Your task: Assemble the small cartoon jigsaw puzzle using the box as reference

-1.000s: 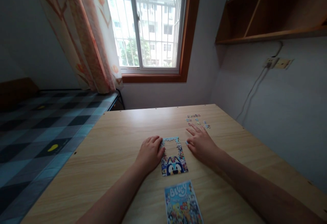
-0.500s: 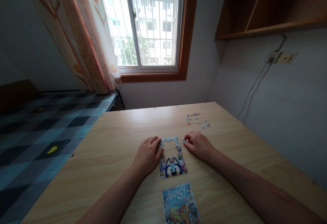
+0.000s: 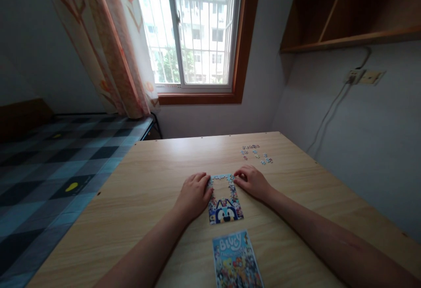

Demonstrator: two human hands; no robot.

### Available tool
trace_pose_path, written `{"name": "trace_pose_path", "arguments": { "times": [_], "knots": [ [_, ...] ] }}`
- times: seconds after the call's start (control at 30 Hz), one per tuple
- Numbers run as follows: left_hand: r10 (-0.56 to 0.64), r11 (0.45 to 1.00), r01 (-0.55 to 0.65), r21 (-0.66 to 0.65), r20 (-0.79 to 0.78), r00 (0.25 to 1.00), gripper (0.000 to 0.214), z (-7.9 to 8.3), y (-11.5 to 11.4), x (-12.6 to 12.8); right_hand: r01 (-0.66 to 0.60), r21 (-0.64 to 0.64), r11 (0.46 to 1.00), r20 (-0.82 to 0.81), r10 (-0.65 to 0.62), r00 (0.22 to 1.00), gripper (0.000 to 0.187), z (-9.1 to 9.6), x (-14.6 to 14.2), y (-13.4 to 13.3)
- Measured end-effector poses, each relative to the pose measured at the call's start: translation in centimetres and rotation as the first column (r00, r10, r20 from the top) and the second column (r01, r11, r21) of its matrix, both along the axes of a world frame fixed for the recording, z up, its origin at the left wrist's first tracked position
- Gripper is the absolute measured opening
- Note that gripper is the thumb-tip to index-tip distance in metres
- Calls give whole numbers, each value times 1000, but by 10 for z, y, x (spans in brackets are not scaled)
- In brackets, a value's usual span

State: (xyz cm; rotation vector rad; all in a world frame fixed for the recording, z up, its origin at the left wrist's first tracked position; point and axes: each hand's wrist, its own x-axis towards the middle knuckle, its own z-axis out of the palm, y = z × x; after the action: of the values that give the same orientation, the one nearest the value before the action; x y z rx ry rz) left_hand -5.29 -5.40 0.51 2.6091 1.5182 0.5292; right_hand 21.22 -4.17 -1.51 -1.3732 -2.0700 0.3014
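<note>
A partly assembled jigsaw puzzle [image 3: 226, 213] lies on the wooden table, with a blue cartoon dog's face at its lower end and bare wood showing through its middle. Along its left edge rests my left hand [image 3: 194, 195], open, fingers and thumb touching the border. My right hand [image 3: 252, 181] is at the upper right corner, fingertips pinched on a small puzzle piece mostly hidden by them. Below the puzzle lies a picture card [image 3: 237, 259] lettered "Bluey". Several loose puzzle pieces [image 3: 251, 147] are scattered farther back on the right.
The wooden table [image 3: 158, 165] reaches toward the wall below a window [image 3: 204, 38]. To the left stands a bed with a checked cover [image 3: 108, 139], beside a curtain [image 3: 115, 51]. A shelf [image 3: 355, 38] and a socket with a cord [image 3: 353, 76] are on the right wall.
My right hand has moved left with the piece, from beside the puzzle to its upper right corner. My left hand stays at the left edge. The whole view has shifted slightly.
</note>
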Motion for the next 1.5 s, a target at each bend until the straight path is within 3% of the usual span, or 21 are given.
{"name": "trace_pose_path", "arguments": {
  "times": [0.3,0.4,0.47,0.53,0.63,0.7,0.8,0.97,1.1,1.27,1.5],
  "knots": [
    [-2,1000,2,-2,-4,1000,40,0,-1,0,-32,-37,999,-35,30,999,8,1,1,11],
    [2,1000,-2,-7,5,1000,40,1,-1,0,-39,-137,990,-90,27,996,9,4,3,17],
    [5,1000,-5,-14,4,1000,39,1,-2,0,-71,-307,949,-178,16,984,15,9,5,21],
    [7,1000,-7,-17,1,1000,39,2,-2,0,-150,-479,865,-284,9,959,24,18,5,24],
    [7,1000,-7,-11,5,1000,39,2,-2,0,-267,-569,778,-395,26,918,33,28,-1,26],
    [5,1000,-5,-9,9,1000,39,3,-2,0,-276,-562,780,-410,27,912,32,28,-8,27],
    [5,1000,-4,-12,18,1000,39,3,-3,0,-232,-519,823,-354,40,934,26,21,-19,30],
    [1,1000,0,-13,20,1000,38,3,-3,0,-143,-361,922,-197,75,978,18,10,-24,31],
    [-1,1000,1,-16,15,1000,38,2,-3,1,-96,-226,970,-54,86,995,12,11,-23,27],
    [8,1000,-8,-18,9,1000,39,0,-2,0,-123,-86,989,-15,122,992,11,6,-22,22],
    [2,1000,-2,-23,11,1000,39,0,-3,-1,-133,-35,991,14,134,991,15,4,-23,19]
  ]
}}
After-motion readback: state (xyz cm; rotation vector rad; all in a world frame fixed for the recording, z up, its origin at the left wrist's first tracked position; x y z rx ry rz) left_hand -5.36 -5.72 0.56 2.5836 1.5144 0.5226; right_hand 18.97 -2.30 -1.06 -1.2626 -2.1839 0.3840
